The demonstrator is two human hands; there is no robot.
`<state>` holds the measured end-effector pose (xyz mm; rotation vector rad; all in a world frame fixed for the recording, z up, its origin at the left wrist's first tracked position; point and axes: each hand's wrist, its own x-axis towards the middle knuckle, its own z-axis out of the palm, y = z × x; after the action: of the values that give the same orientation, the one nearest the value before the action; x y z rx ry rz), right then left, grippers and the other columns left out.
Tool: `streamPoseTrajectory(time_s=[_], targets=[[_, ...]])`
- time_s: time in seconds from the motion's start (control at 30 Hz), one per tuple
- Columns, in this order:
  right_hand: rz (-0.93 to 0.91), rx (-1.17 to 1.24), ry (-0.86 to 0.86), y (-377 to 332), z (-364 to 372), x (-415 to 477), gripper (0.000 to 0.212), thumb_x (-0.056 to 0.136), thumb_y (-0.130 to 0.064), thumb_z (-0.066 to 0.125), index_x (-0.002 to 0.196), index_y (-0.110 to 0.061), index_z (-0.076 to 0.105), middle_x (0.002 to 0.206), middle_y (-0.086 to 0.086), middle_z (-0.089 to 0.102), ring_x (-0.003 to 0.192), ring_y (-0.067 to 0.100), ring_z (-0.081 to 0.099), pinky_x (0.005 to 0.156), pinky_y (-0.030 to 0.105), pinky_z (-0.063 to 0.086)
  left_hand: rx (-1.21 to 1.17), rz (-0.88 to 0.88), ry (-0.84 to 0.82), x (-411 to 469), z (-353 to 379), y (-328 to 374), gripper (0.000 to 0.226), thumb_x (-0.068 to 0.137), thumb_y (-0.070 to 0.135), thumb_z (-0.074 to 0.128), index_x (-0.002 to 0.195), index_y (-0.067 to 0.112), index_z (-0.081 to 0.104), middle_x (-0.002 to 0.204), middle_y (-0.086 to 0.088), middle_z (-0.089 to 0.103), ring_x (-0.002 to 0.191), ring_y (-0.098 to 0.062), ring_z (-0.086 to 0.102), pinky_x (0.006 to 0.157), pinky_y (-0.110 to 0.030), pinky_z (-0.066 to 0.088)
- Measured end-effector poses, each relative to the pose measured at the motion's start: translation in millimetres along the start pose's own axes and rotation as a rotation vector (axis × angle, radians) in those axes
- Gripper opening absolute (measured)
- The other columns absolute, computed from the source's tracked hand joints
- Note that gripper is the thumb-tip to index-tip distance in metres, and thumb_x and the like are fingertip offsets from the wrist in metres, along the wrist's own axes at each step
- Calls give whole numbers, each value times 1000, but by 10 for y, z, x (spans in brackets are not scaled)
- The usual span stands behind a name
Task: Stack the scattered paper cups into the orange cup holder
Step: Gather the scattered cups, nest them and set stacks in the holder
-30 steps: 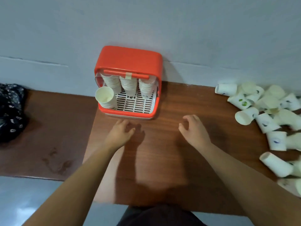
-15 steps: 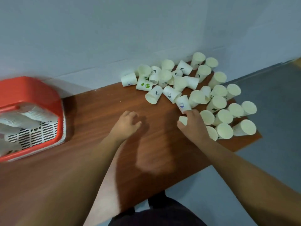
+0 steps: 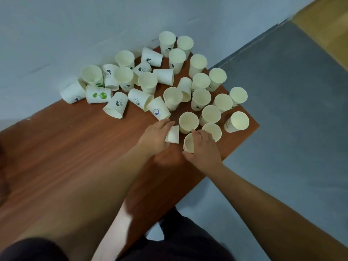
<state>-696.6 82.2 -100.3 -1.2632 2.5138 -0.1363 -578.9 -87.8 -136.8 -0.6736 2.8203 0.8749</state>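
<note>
The wooden table point(image 3: 75, 147) ran beneath your forearms, and grey floor point(image 3: 282, 110) lay past its corner, out beyond your right fingers. The paper cups point(image 3: 201, 98) crowded the table's far end ahead of both sets of fingertips, some upright, some tipped over, many touching. Your left hand point(image 3: 156, 138) gripped a plain sideways cup point(image 3: 172, 134), fingers curled over it, the thumb hidden. Your right hand point(image 3: 204, 147) clasped a tilted cup point(image 3: 189, 143), fingers wrapped round its wall, its mouth turned toward your left fingers. Well to the left of your left fingers, the green-print cup point(image 3: 98, 95) showed a green tree and globe. Just beyond your left fingertips, the blue-emblem cup point(image 3: 157, 112) carried a round blue badge, its lettering too small to read. Several others bore small black cartoon figures.
</note>
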Motion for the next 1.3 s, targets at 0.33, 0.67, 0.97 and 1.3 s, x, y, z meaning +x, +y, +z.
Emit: streamPoseTrajectory(time_s=[0.33, 0.67, 0.97, 1.3], targets=[[-78, 43, 38, -53, 13, 49, 61, 80, -33, 72, 132, -9, 53, 127, 11, 56, 115, 30, 51, 99, 40, 42, -48, -168, 10, -106, 188, -180, 76, 85, 43, 72, 150, 28, 35, 135, -4, 49, 125, -26, 47, 104, -40, 39], [-145, 248, -15, -984, -250, 104, 68, 84, -37, 71, 142, -15, 43, 134, 7, 49, 120, 28, 45, 104, 36, 34, -757, -438, 360, -1275, -393, -767, 73, 87, 41, 73, 146, 49, 31, 142, 19, 44, 124, -7, 51, 90, -13, 49], [-475, 374, -101, -2910, -197, -63, 68, 80, -35, 74, 139, -16, 47, 133, 3, 52, 125, 24, 44, 104, 33, 37, -834, -587, 838, -3056, -1214, -1376, 70, 76, 51, 76, 137, 47, 43, 125, 6, 61, 107, -17, 64, 83, -34, 57], [-807, 362, -149, -5031, 56, -684, 60, 74, -36, 74, 128, -16, 55, 121, 3, 59, 112, 26, 53, 99, 39, 44, -705, -781, 1275, -5345, -1778, -2132, 68, 77, 30, 79, 135, 30, 43, 133, -3, 56, 113, -12, 59, 92, -23, 51]])
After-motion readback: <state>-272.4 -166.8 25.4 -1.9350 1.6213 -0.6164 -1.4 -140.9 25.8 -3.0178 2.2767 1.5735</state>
